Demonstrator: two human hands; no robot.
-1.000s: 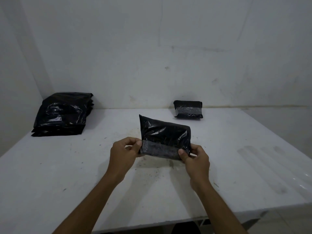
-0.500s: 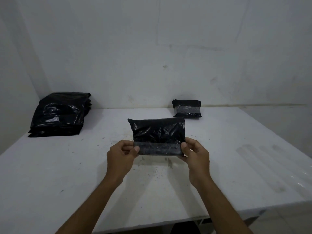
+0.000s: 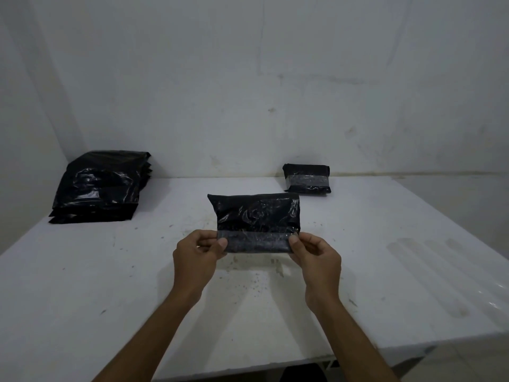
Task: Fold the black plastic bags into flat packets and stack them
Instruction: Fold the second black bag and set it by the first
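Both hands (image 3: 197, 250) (image 3: 316, 253) pinch a glossy, crinkled black folded packet (image 3: 254, 221) by its corners.

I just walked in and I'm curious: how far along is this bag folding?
Done: one folded packet lies at the back of the white table, by the wall. In hand: the left hand and right hand each pinch an end of a second packet, held above the table and not yet stacked. Left: a pile of unfolded black bags waits at the back left, so most of the job looks ahead.
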